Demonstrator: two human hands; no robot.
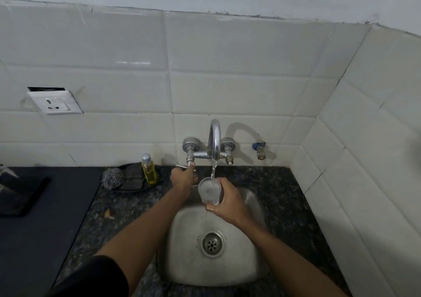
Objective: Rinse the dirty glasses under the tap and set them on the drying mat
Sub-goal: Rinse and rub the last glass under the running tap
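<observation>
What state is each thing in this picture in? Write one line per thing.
Tap: running, stream falling into the glass.
Glass: upright under the spout, filling with water.
Left hand: grips the tap handle.
Right hand: holds the glass.
Sink: wet, drain unplugged.
Soap bottle: upright, capped.

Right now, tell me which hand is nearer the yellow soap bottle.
Left. The left hand grips the tap handle just right of the soap bottle; the right hand holds the glass farther right, over the sink.
</observation>
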